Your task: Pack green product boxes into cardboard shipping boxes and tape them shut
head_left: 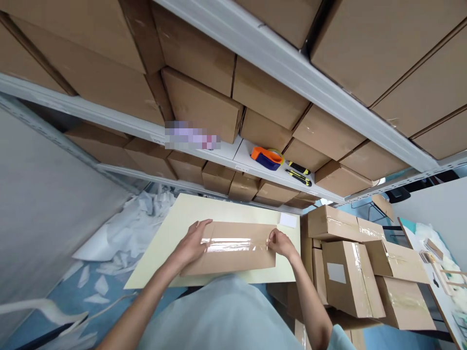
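Brown cardboard carton (233, 261), one, lying on a cream tabletop (149, 265) before the person, clear tape (231, 244) along its top.
Left hand (191, 244): grasping the carton's left end, thumb on top. Right hand (281, 243): fingertips bunched at the tape's right end; whether they pinch it, I cannot tell from here. Handling note, in my judgement: brace the left end, draw the tape taut, press it flat from the middle outward against wrinkles.

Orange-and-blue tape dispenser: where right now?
Head view, just right of centre: the dispenser sits on the white shelf, left of two black-and-yellow utility knives.
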{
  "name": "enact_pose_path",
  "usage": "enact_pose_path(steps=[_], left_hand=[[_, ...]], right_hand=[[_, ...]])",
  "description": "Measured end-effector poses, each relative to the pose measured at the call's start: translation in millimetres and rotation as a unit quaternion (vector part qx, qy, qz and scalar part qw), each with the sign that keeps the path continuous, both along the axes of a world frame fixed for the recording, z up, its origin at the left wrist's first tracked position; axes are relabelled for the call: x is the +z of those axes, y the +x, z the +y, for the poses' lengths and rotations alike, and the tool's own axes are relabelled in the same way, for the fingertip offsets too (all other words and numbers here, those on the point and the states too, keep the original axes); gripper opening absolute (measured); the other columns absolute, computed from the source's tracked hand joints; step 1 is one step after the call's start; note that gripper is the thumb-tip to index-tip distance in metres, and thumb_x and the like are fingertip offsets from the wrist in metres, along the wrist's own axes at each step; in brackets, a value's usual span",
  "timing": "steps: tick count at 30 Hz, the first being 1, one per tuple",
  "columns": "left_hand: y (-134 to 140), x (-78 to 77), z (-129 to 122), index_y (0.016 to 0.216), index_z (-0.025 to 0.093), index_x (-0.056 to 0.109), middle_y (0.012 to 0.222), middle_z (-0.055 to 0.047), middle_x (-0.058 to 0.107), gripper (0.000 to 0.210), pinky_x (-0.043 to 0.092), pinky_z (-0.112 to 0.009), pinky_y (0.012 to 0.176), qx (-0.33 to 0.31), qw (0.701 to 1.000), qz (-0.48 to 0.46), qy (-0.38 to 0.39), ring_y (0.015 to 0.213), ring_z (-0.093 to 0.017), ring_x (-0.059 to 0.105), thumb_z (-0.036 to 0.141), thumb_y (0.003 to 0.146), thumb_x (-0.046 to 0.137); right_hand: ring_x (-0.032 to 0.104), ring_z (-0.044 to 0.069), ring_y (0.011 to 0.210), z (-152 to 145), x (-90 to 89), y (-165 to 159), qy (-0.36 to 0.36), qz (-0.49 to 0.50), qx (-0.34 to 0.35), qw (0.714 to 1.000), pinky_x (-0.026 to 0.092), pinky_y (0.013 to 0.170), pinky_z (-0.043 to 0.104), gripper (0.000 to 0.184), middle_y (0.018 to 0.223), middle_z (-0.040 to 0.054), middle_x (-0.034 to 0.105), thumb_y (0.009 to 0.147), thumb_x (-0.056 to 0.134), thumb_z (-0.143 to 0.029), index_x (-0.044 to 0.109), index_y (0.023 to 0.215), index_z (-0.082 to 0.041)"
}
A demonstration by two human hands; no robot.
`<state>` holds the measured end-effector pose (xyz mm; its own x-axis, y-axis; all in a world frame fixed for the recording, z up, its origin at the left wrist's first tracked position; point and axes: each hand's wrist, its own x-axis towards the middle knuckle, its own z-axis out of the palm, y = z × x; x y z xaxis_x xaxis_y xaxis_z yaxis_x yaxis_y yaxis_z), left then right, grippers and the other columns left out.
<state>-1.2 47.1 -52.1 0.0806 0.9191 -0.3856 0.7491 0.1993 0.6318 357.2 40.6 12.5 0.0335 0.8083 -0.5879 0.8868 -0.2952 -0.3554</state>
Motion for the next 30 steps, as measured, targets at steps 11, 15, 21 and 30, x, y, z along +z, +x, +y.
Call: enact_pose_path(steps=[11, 15, 21, 30], left_hand=[[26, 33.4, 61, 0.163, 0.017, 0.056, 0.182, -0.022, 0.036, 0.081, 0.028, -0.059, 0.137, -0.079, 0.986, 0.141, 0.035, 0.170, -0.043, 0.031, 0.021, 0.082, 0.068], [53, 83.4, 123, 0.158, 0.014, 0.061, 0.177, -0.026, 0.044, 0.072, 0.031, -0.061, 0.135, -0.077, 0.987, 0.087, 0.110, 0.168, -0.046, 0.035, 0.026, 0.088, 0.069], [101, 148.3, 201, 0.149, 0.017, 0.067, 0.161, -0.020, 0.064, 0.059, 0.039, -0.046, 0.131, -0.075, 0.971, 0.010, 0.225, 0.158, -0.034, 0.053, 0.026, 0.091, 0.071], [125, 163.5, 228, 0.143, 0.016, 0.070, 0.150, -0.020, 0.073, 0.051, 0.047, -0.041, 0.123, -0.065, 0.969, -0.033, 0.235, 0.146, -0.032, 0.065, 0.020, 0.092, 0.070]], right_hand=[[0.076, 0.031, 0.116, 44, 48.6, 2, 0.019, -0.074, 0.107, 0.991, 0.050, 0.089, 0.034, 0.024, 0.120, 0.0107, 0.083, 0.094, 0.079, -0.041, 0.078, 0.110, -0.024], [0.075, 0.035, 0.129, 99, 96.6, -7, 0.092, -0.142, 0.112, 0.979, 0.055, 0.098, 0.039, 0.036, 0.131, 0.0167, 0.082, 0.099, 0.075, -0.044, 0.079, 0.127, -0.022], [0.075, 0.038, 0.131, 180, 153.4, -25, 0.186, -0.176, 0.117, 0.960, 0.056, 0.103, 0.043, 0.045, 0.139, 0.0256, 0.077, 0.102, 0.072, -0.041, 0.075, 0.138, -0.015], [0.077, 0.033, 0.128, 258, 163.2, -60, 0.268, -0.135, 0.146, 0.943, 0.056, 0.102, 0.036, 0.028, 0.132, 0.0159, 0.082, 0.099, 0.076, -0.030, 0.079, 0.126, -0.023]])
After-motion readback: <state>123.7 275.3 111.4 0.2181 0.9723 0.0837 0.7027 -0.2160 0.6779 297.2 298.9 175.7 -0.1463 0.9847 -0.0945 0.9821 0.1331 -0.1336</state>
